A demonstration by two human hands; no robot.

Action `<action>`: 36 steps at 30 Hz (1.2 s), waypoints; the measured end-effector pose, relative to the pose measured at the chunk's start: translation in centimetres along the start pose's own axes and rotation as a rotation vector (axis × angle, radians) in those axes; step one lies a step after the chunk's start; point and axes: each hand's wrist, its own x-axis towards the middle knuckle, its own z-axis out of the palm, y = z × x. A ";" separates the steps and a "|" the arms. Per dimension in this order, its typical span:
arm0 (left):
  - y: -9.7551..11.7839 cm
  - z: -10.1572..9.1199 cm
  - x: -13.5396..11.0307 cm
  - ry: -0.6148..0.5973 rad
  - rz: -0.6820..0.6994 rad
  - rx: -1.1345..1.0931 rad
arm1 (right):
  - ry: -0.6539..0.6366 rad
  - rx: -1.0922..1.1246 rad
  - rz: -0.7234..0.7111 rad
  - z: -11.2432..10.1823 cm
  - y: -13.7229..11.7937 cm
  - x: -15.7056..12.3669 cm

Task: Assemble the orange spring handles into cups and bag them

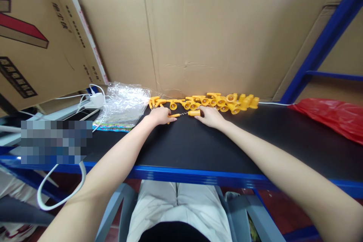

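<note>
1. The left hand (161, 115) had its thumb and fingers closed around a yellow handled piece (174, 115) just above the black tabletop (187, 141), near the middle.
2. Between the hands, the work looked partway: the metal spiral (183, 113) was bare and lined up with a yellow sleeve (194, 113), not covered by it. Whether the tip touched or had entered the sleeve, I could not tell.
3. The right hand (210, 116) pinched the sleeve's far end between thumb and fingers.
4. Behind, along the cardboard panel (198, 41), lay more yellow pieces (221, 101); how many were finished or left could not be judged.
5. As for looks, the handled piece was slim and mostly hidden by the hand, its spiral thin and silvery; the sleeve was smooth, glossy and tube-like, lying sideways.
</note>
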 end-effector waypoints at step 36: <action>0.3 1.8 0.9 0.271 0.205 -0.182 | -0.360 1.066 0.127 -1.7 0.9 -0.2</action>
